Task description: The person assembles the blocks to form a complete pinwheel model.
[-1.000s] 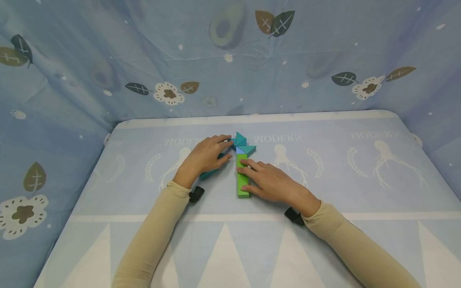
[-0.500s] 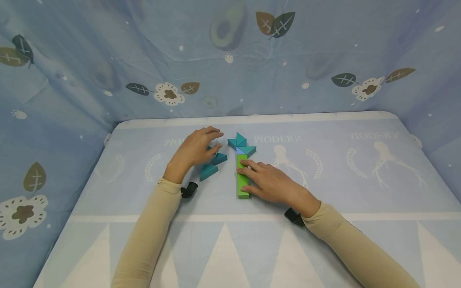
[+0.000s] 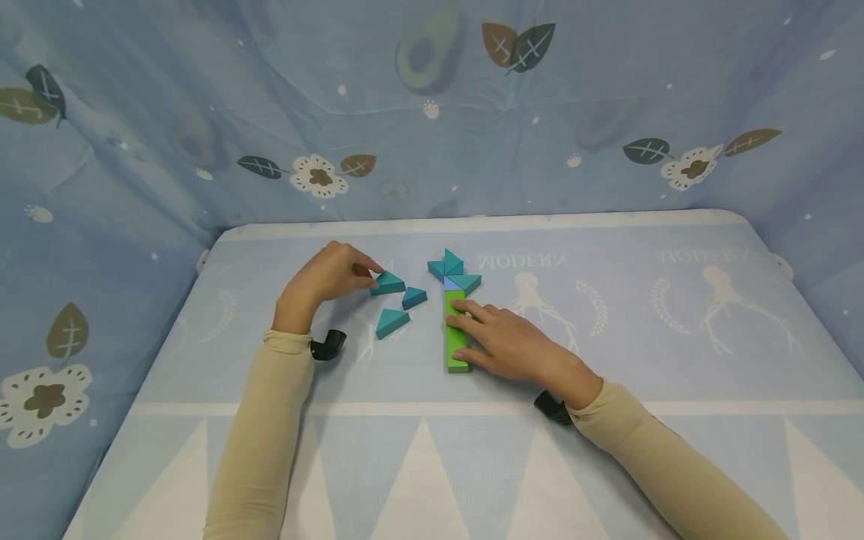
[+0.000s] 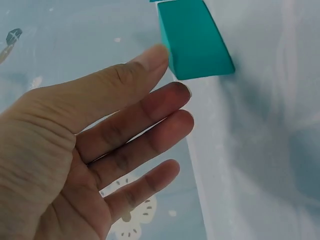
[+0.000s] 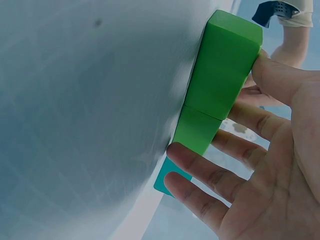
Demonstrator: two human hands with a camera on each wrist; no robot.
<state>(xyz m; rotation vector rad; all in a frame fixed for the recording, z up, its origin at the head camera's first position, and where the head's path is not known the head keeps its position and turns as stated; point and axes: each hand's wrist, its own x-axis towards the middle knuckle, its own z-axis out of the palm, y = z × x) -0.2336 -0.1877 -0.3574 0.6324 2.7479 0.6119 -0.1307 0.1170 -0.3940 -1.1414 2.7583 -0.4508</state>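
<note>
My left hand point(image 3: 329, 276) reaches to the left end of a teal triangular block point(image 3: 390, 285). In the left wrist view, the thumb touches the edge of this teal block point(image 4: 195, 42), with the index fingertip just below its end and the other fingers fairly straight. My right hand point(image 3: 508, 342) rests on a row of two green blocks point(image 3: 455, 339), fingertips on top and thumb near the front end. Its fingers are straight in the right wrist view, beside the larger green block point(image 5: 225, 65). Teal triangles point(image 3: 466, 283) and a bluish-purple piece point(image 3: 450, 283) fan out at the row's far end.
Two more loose teal triangular blocks, a smaller one point(image 3: 415, 298) and a larger one point(image 3: 392, 322), lie between the left hand and the green row. The table point(image 3: 607, 465) has a patterned pale blue cover. A printed blue curtain point(image 3: 432, 150) hangs behind it.
My left hand has moved left from the teal fan to the loose triangular blocks, uncovering them. The right hand stays on the green blocks.
</note>
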